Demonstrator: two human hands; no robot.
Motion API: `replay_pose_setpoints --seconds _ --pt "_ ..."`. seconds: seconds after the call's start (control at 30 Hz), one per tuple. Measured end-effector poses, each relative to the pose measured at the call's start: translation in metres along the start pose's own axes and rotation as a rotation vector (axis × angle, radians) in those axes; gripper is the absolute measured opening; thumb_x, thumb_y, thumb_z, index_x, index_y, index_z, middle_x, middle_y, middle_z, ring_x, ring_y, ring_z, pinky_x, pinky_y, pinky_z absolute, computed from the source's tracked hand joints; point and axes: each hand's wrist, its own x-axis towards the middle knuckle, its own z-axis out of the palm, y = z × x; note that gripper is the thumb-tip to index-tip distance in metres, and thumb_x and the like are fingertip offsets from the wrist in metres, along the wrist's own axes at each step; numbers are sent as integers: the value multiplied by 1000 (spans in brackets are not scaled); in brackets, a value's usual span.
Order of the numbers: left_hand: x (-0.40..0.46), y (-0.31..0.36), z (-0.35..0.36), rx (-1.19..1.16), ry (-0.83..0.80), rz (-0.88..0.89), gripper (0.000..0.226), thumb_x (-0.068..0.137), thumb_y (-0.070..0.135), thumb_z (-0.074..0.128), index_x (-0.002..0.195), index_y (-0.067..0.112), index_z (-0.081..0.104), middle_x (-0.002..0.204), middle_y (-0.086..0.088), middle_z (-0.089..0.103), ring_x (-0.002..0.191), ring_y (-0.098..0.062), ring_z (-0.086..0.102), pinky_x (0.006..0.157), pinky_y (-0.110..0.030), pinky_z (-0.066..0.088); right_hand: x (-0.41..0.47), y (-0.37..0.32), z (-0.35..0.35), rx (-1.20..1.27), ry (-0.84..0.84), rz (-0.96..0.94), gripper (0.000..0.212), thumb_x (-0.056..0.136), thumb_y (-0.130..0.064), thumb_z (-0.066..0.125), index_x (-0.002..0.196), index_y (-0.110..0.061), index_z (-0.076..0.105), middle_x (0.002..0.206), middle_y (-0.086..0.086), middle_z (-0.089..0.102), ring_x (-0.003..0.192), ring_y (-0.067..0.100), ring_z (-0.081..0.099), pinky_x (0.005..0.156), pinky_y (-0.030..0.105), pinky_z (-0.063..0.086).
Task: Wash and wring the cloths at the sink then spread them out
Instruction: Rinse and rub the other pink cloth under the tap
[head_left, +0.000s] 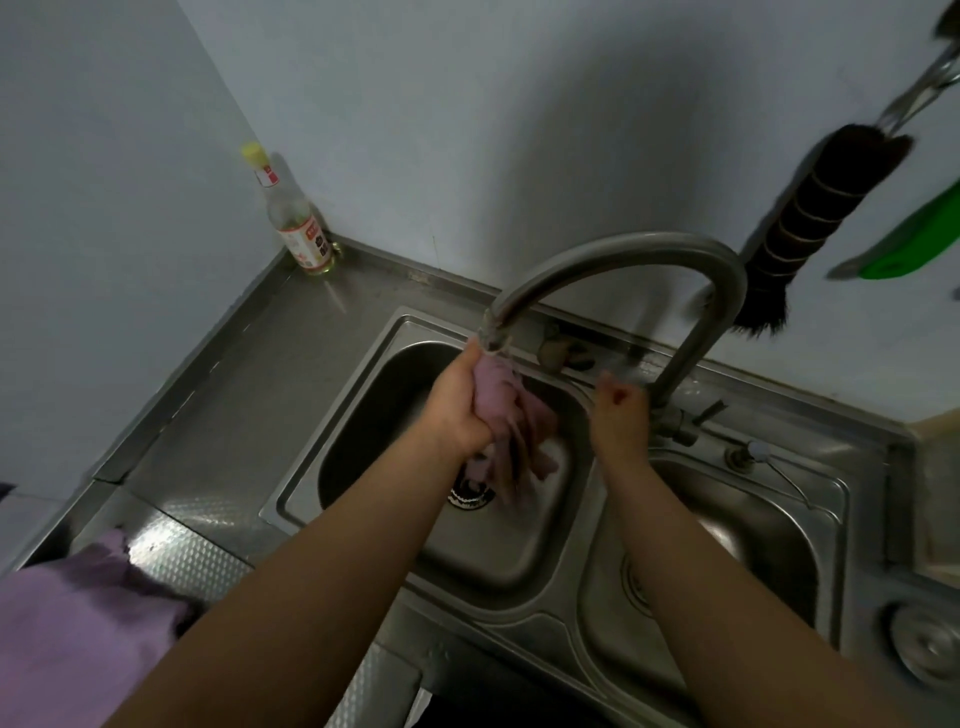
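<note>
My left hand (460, 402) grips a bunched pink cloth (511, 415) right under the spout of the curved steel tap (623, 254), over the left basin of the steel sink (332, 431). The cloth's loose end hangs down toward the drain (470, 493). My right hand (621, 410) is just to the right of the cloth, near the tap's base, with its fingers curled and nothing in it. A second purple cloth (78, 634) lies on the counter at the lower left.
A clear bottle with a yellow cap (296, 218) stands in the back corner of the counter. A dark brush (810, 228) and a green-handled tool (914, 234) hang on the wall at the right. The right basin (743, 525) has a plug on a chain.
</note>
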Motion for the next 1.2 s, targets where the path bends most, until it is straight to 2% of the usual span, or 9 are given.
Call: replay_pose_setpoints --seconds 0.07,0.1,0.17,0.23,0.33,0.4,0.5,0.73,1.2 --pt "5 0 -6 -25 16 25 35 100 41 44 95 14 66 74 -14 68 81 -27 62 100 -45 42 13 19 -26 167 329 135 25 99 -22 46 81 -6 52 81 7 57 73 14 56 73 29 41" --pt "6 0 -6 -27 14 31 35 99 39 47 90 12 66 76 -11 64 83 -24 58 102 -43 40 20 26 -38 181 444 179 23 97 -22 48 93 -1 54 96 14 59 85 20 60 75 31 43" --pt "12 -2 -8 -22 -35 9 30 92 36 56 87 7 61 85 -8 56 91 -23 51 111 -43 33 37 36 -59 110 527 258 42 96 -33 50 122 0 48 124 21 50 109 28 54 87 36 47" --pt "12 -2 -8 -7 -96 11 32 80 36 64 93 8 57 93 -9 50 97 -28 48 114 -48 27 53 42 -74 -62 446 284 50 98 -42 41 131 -5 45 129 20 49 115 31 50 92 41 45" --pt "8 -1 -5 -47 -167 -19 44 69 32 71 103 8 54 116 -12 42 119 -30 36 111 -56 29 60 37 -84 -198 177 185 53 103 -43 20 123 -4 49 108 17 54 99 28 51 86 38 38" --pt "2 0 0 -35 -170 -44 37 75 32 67 98 6 56 123 -13 42 124 -33 41 110 -56 33 60 37 -86 -260 127 151 58 101 -48 18 117 -4 52 103 19 55 94 28 52 83 39 38" --pt "0 1 2 35 -147 -27 46 97 35 42 87 -2 68 103 -20 65 102 -36 62 98 -54 43 63 42 -87 -390 137 123 61 101 -50 18 114 -3 54 104 22 59 97 36 56 80 41 41" --pt "1 -2 4 4 -170 -11 59 97 40 41 139 0 46 142 -28 46 132 -41 44 114 -55 27 60 43 -87 -393 164 74 57 101 -47 19 105 -2 54 92 21 59 82 31 55 72 39 42" --pt "13 -3 -1 20 -129 20 53 96 41 45 129 1 54 140 -26 47 129 -41 45 116 -54 24 46 42 -90 -277 178 10 49 104 -36 24 113 2 53 90 13 47 82 21 43 73 29 26"
